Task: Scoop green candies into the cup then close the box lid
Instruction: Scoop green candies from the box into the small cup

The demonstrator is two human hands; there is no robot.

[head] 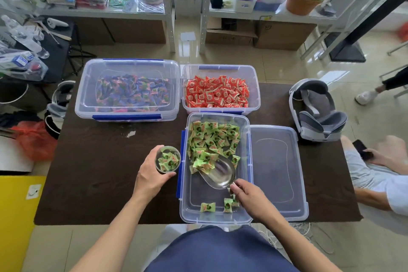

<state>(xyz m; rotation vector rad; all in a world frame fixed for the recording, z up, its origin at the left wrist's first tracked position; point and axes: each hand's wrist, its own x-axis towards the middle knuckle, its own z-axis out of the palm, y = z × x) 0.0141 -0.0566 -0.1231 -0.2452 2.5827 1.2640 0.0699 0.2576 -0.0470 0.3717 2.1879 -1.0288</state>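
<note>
A dark brown desk [99, 172] fills the middle of the frame. On its far left stands the biggest clear box [128, 89], lid on, holding blue and purple wrapped candies. Just to its right, at upper centre, is an open clear box [219, 89] full of red candies. Below that one, near centre, sits the open box [215, 168] with blue latches that holds the green candies [212, 139]; most of them are heaped at its far end, and a few lie loose at its near end. Its clear lid [276, 172] lies flat on the desk, touching the box's right side. At the right edge of the desk rests a grey and white headset [318, 110].

Inside the green box my right hand [251, 199] has its grip closed on the handle end of a metal scoop [218, 173]; the scoop's bowl points up the frame toward the heap, with several green candies lying on its front lip. Left of the box, just beside its blue latch, my left hand [152, 174] wraps its grip around a small clear cup [168, 159] that stands upright on the desk and is already partly filled with green candies.
</note>
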